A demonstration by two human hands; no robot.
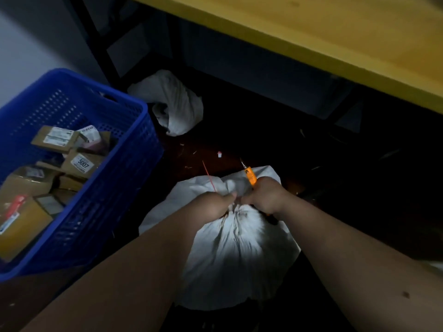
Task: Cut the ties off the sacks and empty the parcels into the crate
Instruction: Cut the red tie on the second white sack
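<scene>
Sack (230,248) sits on the dark floor at my six o'clock, white and full, its neck gathered at the top. My left hand (213,203) is curled round that gathered neck, pinching it where a red tie (208,174) sticks up toward eleven. My right hand (266,196) grips an orange cutter (250,174), blade tip pointing to twelve, knuckles resting on the sack cloth just beside the left hand.

At nine o'clock stands the blue crate (134,149), its near wall close to my left forearm; boxed parcels (79,161) lie heaped inside. At twelve, past the sack, a second white sack (175,104) lies crumpled against a black frame leg (105,53). Small scraps (219,154) dot the floor between the two sacks.

Overhead from one to three o'clock runs the yellow tabletop (311,32), its edge hanging over the floor beyond the sack. Open dark floor lies at three o'clock, right of my right arm.
</scene>
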